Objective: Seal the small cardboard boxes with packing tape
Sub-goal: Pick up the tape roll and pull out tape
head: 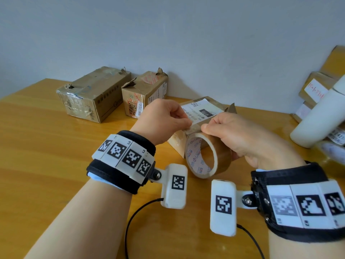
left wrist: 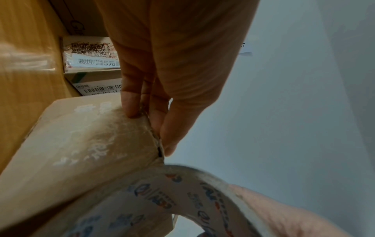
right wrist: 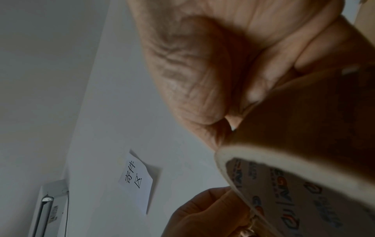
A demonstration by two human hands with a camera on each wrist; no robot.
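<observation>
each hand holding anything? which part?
Right hand grips the tape roll around its outer rim. Left hand pinches the near top edge of the box.

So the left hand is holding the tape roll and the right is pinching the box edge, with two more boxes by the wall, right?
Hands are swapped. The head view shows the right hand holding the tape roll, while the left hand pinches the edge of the box. The two other boxes do sit by the wall.

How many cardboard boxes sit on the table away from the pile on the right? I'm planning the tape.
3: a long box back left, a smaller box beside it, and a labelled box under both hands. The hands may hide more.
</observation>
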